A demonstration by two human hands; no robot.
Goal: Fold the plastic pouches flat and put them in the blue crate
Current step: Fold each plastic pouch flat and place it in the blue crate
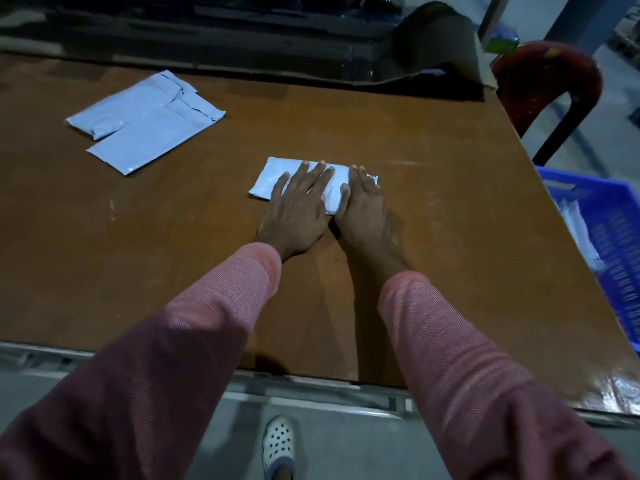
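Two hands lie flat, side by side, on one folded pale-blue plastic pouch (pixel 268 180) near the middle of the brown wooden tabletop (pixel 433 244). The left hand (pixel 298 209) spreads straight fingers over the pouch's centre. The right hand (pixel 365 209) covers its right end, fingers straight and close together. Neither hand grips anything; both palms press down, most likely to set the crease and push out trapped air so the fold stays flat.

The pouch's long axis runs across the table from left to right, with its right end turned a little toward the near edge. Its left end shows clear of the hands.

Toward the far left corner lie several more pale-blue plastic pouches (pixel 145 123), overlapping and, by the look of it, not yet folded. The blue lattice plastic crate (pixel 620 254) stands just off the right edge, with pale pouches (pixel 578 230) already inside. It is on the right hand's side, so the pressed pouch would probably be carried that way.
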